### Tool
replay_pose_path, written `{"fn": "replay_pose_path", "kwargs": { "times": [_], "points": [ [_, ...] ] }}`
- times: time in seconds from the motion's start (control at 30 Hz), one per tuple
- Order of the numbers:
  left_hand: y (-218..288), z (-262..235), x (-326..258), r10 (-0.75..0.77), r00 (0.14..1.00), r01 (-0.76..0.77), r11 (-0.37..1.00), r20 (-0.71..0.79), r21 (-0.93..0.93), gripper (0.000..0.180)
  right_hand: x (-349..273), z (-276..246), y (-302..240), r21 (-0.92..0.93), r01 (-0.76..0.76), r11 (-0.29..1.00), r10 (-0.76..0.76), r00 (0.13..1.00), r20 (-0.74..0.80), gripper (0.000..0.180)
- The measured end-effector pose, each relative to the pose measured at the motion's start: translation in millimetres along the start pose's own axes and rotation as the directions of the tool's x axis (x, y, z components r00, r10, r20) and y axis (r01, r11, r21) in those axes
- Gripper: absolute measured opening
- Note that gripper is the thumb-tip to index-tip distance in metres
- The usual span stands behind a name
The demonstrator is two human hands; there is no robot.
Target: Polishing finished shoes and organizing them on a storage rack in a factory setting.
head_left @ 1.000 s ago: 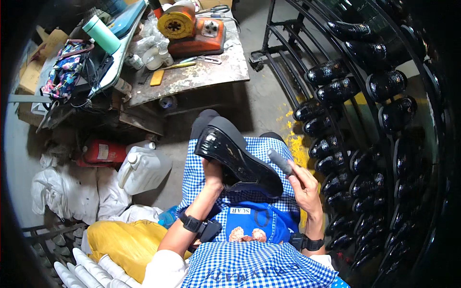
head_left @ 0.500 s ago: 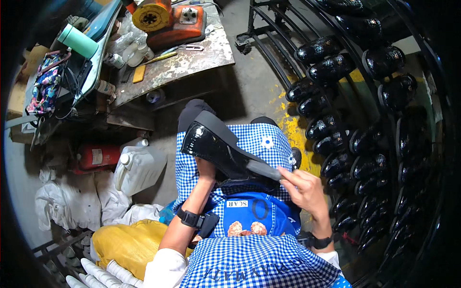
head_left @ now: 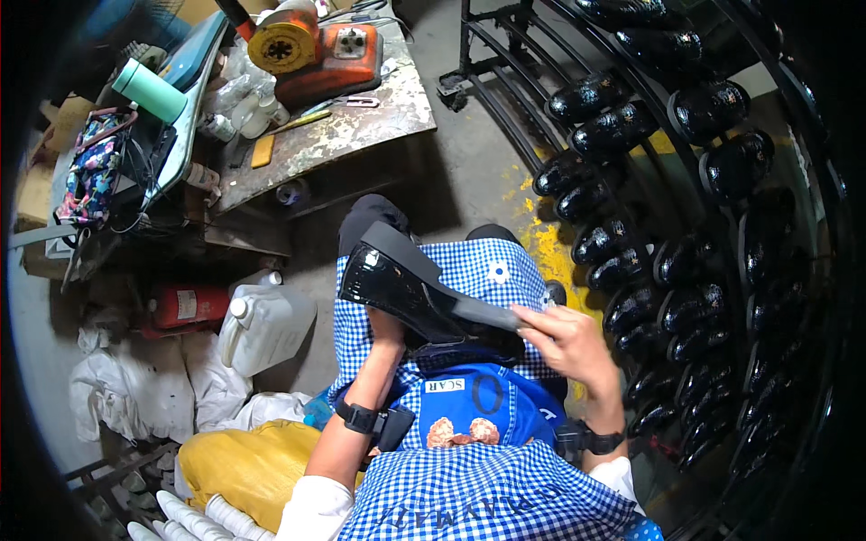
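Wkbench (head_left: 392, 119), blk shoe (head_left: 390, 278) in L grip (head_left: 386, 326)

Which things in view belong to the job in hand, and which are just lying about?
In use:
- black shoe, in the left hand
- grey bar, in the right hand, at the shoe

Apparently lying about:
- green flask
- floral bag
- white jug
- yellow sack

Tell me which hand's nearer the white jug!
Left. The left hand, holding the black shoe, is right of the white jug; the right hand, gripping the grey tool, is farther right.
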State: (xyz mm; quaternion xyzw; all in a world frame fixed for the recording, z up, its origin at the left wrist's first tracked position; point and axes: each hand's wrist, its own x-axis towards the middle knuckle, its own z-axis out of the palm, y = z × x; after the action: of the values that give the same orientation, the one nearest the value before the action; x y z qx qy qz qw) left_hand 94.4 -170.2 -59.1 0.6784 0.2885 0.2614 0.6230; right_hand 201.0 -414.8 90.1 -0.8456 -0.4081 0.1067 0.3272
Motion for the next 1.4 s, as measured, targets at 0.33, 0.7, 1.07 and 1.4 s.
{"fn": "replay_pose_path", "kwargs": {
  "times": [0.33,0.7,1.07,1.4],
  "points": [
    [-24.8,11.4,3.2,-0.007,0.998,-0.016,0.916,-0.057,-0.400,0.025,-28.8,-22.5,1.9,0.112,-0.200,0.973,0.191,0.978,0.082,0.027],
    [15.8,16.6,6.0,-0.321,0.947,0.268,0.723,0.034,-0.637,0.024,15.0,28.0,12.2,0.480,-0.096,0.872,0.287,0.895,-0.342,0.031],
    [9.8,23.7,6.8,-0.251,0.966,0.231,0.708,0.068,-0.668,0.022,-27.3,21.8,3.0,0.109,-0.151,0.982,0.171,0.964,-0.205,0.028],
    [18.6,20.4,-1.0,-0.218,0.975,0.209,0.806,0.050,-0.554,0.026,-2.1,30.6,23.0,0.526,-0.511,0.680,0.576,0.816,0.048,0.048]
  ]
}}
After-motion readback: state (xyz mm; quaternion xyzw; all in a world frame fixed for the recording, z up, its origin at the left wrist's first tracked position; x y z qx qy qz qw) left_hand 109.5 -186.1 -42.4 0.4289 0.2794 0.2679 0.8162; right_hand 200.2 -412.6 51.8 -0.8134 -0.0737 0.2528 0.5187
